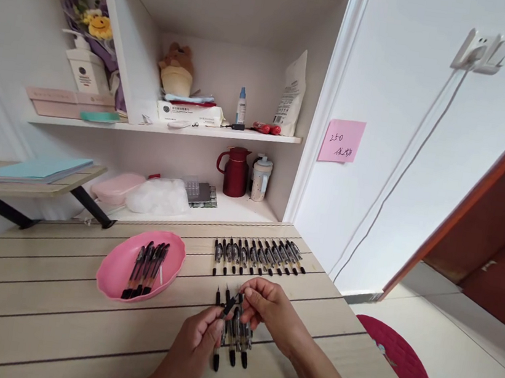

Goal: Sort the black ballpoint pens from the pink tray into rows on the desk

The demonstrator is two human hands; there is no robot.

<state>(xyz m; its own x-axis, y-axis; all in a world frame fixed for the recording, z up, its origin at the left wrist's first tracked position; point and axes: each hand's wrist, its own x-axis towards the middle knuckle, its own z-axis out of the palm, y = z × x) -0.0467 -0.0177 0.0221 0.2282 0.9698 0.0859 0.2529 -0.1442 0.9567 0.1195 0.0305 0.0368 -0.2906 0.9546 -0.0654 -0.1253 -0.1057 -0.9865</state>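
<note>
My left hand is closed around a black pen, which slants up toward the right. At the pen's upper end my right hand has its thumb and forefinger pinched together; whatever small thing is between them is too small to make out. Beneath both hands lie several black and clear pens, partly hidden by the fingers. A row of similar pens lies side by side farther back, tips pointing away from me. To the left, a pink scalloped dish holds several capped-looking black pens.
The slatted wooden table meets a white shelf unit at the back. A red jug and a pale cup stand on its lower level. At the left is a small raised stand. A pink note is on the wall.
</note>
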